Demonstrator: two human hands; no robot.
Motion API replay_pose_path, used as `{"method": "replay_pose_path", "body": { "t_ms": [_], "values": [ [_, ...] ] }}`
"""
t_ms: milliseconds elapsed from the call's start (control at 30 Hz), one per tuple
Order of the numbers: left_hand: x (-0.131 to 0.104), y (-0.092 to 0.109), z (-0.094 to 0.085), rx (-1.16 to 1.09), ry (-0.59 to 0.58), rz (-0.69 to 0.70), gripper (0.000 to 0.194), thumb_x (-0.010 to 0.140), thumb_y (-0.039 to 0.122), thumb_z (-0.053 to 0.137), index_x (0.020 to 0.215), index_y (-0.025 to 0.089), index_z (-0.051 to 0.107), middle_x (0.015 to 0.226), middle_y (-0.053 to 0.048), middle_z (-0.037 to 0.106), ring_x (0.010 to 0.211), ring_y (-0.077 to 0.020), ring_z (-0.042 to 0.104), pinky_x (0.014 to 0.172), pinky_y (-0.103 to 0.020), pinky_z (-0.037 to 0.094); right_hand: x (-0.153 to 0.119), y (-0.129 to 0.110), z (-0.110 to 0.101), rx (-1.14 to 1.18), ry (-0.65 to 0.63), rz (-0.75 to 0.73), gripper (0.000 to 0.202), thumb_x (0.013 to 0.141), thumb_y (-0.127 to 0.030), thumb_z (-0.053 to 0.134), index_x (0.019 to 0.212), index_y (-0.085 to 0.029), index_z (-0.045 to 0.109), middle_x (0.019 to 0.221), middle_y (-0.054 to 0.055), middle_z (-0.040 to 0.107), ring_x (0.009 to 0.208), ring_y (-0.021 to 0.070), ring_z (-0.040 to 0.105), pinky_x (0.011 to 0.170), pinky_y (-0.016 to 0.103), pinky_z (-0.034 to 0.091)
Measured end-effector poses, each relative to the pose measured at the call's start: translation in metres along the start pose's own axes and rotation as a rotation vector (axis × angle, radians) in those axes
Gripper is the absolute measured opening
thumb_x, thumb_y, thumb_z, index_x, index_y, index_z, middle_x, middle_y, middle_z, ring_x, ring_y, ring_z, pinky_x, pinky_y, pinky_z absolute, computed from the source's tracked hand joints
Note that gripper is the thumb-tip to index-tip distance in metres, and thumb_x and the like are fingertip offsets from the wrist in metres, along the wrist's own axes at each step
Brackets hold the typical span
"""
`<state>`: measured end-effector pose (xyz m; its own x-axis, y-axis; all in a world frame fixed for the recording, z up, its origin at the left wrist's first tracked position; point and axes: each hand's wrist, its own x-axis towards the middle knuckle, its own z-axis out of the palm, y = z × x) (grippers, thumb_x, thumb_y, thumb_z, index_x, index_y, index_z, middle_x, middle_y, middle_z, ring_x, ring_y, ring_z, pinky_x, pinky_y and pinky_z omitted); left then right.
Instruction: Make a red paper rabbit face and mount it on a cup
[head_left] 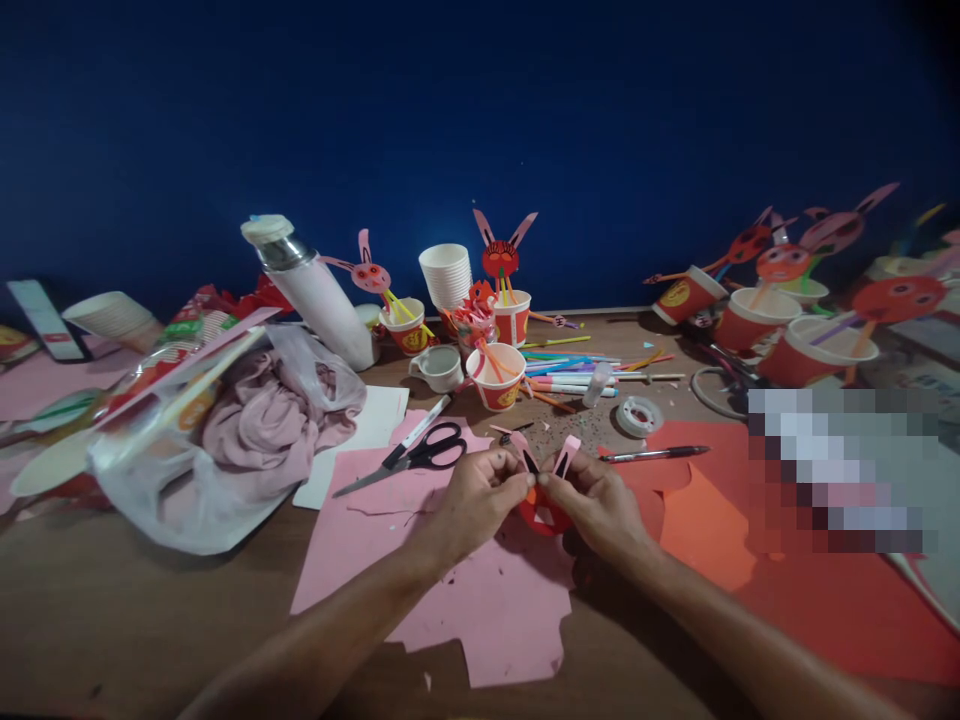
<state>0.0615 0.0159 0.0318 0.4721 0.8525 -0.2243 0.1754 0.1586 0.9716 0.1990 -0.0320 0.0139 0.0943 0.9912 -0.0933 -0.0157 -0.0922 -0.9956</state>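
Both hands meet above the pink paper [495,610] near the table's middle. My left hand [480,490] is closed, thumb and fingers pinching a small pink paper ear [524,455] with a black centre, at the top of a red paper face [546,518]. From the right, my right hand [600,497] pinches the other pink ear [566,456] against the same face. The thumb tips nearly touch. Part of the red face is hidden under the hands.
Black-handled scissors [431,447] and a marker [417,433] lie left. Behind are a cup [496,385], coloured sticks [574,372] and a tape roll [639,416]. A pen [660,454] rests on red paper [825,600]. A plastic bag [172,510] lies left.
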Motion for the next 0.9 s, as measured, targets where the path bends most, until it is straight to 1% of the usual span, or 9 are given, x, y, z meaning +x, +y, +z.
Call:
{"method": "replay_pose_path", "body": {
  "t_ms": [100,267,400,500,600,700,800,900],
  "values": [
    [-0.0009,0.0017,0.0000,0.016,0.011,0.017,0.014,0.067,0.026,0.057,0.060,0.015,0.053,0.060,0.001,0.053,0.058,-0.0103,0.048,0.053,-0.020,0.037,-0.0001,0.0006,-0.0003,0.016,-0.003,0.002,0.015,0.077,-0.029,0.054,0.069,-0.017,0.057,0.055,-0.003,0.056,0.049,0.0095,0.048,0.048,0.020,0.039],
    [-0.0014,0.0019,0.0003,0.029,0.023,0.025,0.013,0.067,0.025,0.057,0.060,0.015,0.053,0.060,0.001,0.052,0.058,-0.0107,0.047,0.053,-0.021,0.036,-0.0003,0.0057,-0.0018,0.017,0.022,-0.003,0.016,0.078,-0.032,0.054,0.074,-0.018,0.059,0.062,-0.002,0.056,0.055,0.0103,0.050,0.054,0.021,0.042],
    [-0.0011,-0.0006,0.0014,0.018,0.019,0.014,0.013,0.067,0.026,0.057,0.060,0.015,0.053,0.060,0.001,0.054,0.059,-0.0115,0.048,0.053,-0.022,0.037,0.0004,0.0079,-0.0017,0.003,0.053,0.020,0.015,0.076,-0.032,0.056,0.074,-0.017,0.059,0.061,-0.002,0.057,0.052,0.0111,0.051,0.050,0.022,0.042],
    [-0.0015,-0.0019,0.0029,0.002,0.015,-0.004,0.013,0.067,0.025,0.058,0.060,0.015,0.054,0.061,0.001,0.056,0.059,-0.0119,0.050,0.054,-0.022,0.038,0.0004,0.0053,-0.0008,-0.001,0.065,0.025,0.014,0.075,-0.031,0.056,0.072,-0.017,0.058,0.059,-0.002,0.057,0.050,0.0111,0.051,0.048,0.022,0.042],
    [-0.0019,-0.0023,0.0037,-0.026,0.003,-0.029,0.014,0.067,0.026,0.061,0.061,0.015,0.054,0.060,0.001,0.057,0.058,-0.0123,0.052,0.054,-0.022,0.039,0.0002,0.0017,-0.0002,-0.013,0.064,0.008,0.012,0.073,-0.027,0.056,0.066,-0.018,0.056,0.056,-0.003,0.056,0.049,0.0105,0.050,0.048,0.021,0.041],
    [-0.0014,-0.0031,0.0033,-0.076,-0.009,-0.061,0.016,0.066,0.028,0.062,0.062,0.014,0.055,0.061,0.000,0.058,0.058,-0.0119,0.053,0.054,-0.021,0.039,0.0011,0.0017,-0.0010,-0.021,0.063,-0.006,0.011,0.072,-0.027,0.055,0.065,-0.018,0.055,0.055,-0.003,0.054,0.047,0.0099,0.048,0.046,0.021,0.040],
    [0.0002,-0.0044,0.0021,-0.146,-0.019,-0.103,0.019,0.067,0.032,0.059,0.063,0.014,0.056,0.057,0.001,0.055,0.051,-0.0099,0.050,0.050,-0.021,0.038,0.0032,0.0053,-0.0028,-0.026,0.082,-0.020,0.012,0.073,-0.029,0.055,0.069,-0.018,0.057,0.058,-0.003,0.055,0.050,0.0102,0.049,0.048,0.021,0.040],
    [0.0019,-0.0051,0.0013,-0.204,-0.013,-0.130,0.019,0.066,0.033,0.058,0.063,0.014,0.057,0.052,0.003,0.051,0.046,-0.0078,0.046,0.047,-0.020,0.035,0.0047,0.0088,-0.0046,-0.040,0.105,-0.034,0.013,0.073,-0.030,0.057,0.070,-0.017,0.059,0.062,-0.001,0.057,0.055,0.0110,0.051,0.051,0.022,0.041]
  ]
}}
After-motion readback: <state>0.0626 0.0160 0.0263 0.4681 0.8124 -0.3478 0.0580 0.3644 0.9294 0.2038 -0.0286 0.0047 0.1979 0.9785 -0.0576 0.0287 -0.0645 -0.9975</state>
